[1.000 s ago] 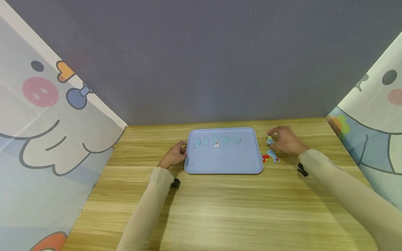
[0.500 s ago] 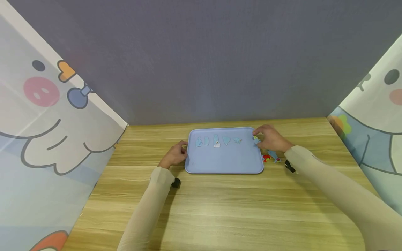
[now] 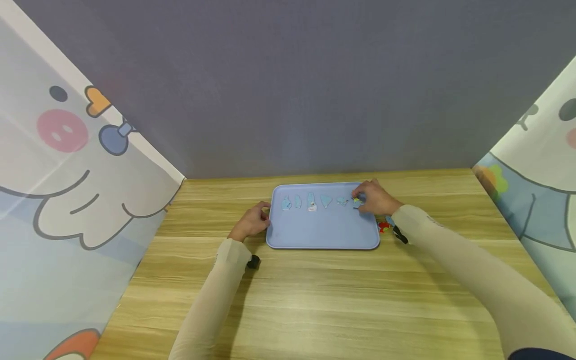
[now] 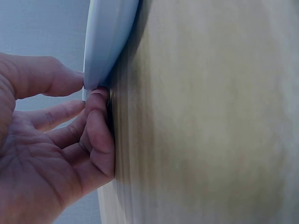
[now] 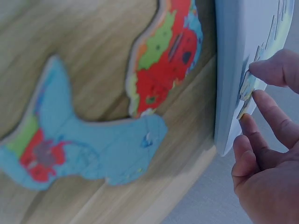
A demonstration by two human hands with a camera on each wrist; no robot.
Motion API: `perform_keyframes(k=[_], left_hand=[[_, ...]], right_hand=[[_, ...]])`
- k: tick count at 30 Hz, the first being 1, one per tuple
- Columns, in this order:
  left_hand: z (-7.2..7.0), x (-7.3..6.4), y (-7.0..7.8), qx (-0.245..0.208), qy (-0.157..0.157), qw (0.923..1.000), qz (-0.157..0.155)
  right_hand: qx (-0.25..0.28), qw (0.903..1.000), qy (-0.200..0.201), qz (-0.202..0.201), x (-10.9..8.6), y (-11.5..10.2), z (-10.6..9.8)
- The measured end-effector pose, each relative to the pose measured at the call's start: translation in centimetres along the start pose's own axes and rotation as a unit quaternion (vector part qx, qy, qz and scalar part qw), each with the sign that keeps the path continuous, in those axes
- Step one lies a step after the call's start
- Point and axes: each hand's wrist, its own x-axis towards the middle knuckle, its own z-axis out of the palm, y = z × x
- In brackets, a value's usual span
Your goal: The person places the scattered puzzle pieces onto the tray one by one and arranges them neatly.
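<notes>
A pale blue rectangular tray lies on the wooden table. My left hand holds its left rim; in the left wrist view the thumb rests at the rim while curled fingers meet the edge below. My right hand is over the tray's upper right corner. Thumb and fingers pinch a flat blue-and-yellow puzzle piece, partly hidden by them. To its left, several light blue puzzle pieces form a row along the tray's far side, one with a white base.
Right of the tray, on the table, lie a red-and-green puzzle piece and a blue tail-shaped piece, close together beneath the right wrist. A grey partition rises behind the table. Cartoon-printed panels flank both sides.
My right hand has carried the blue-and-yellow puzzle piece leftward from the table, across the tray's right rim, to the right end of the row. My left hand has stayed at the rim.
</notes>
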Motion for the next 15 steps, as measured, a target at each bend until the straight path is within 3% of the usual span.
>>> perform_keyframes(k=[15], left_hand=[[-0.04,-0.13,0.04,0.0,0.002,1.0,0.003]], right_hand=[[-0.006,0.9995,-0.021,0.02,0.54,0.06,0.44]])
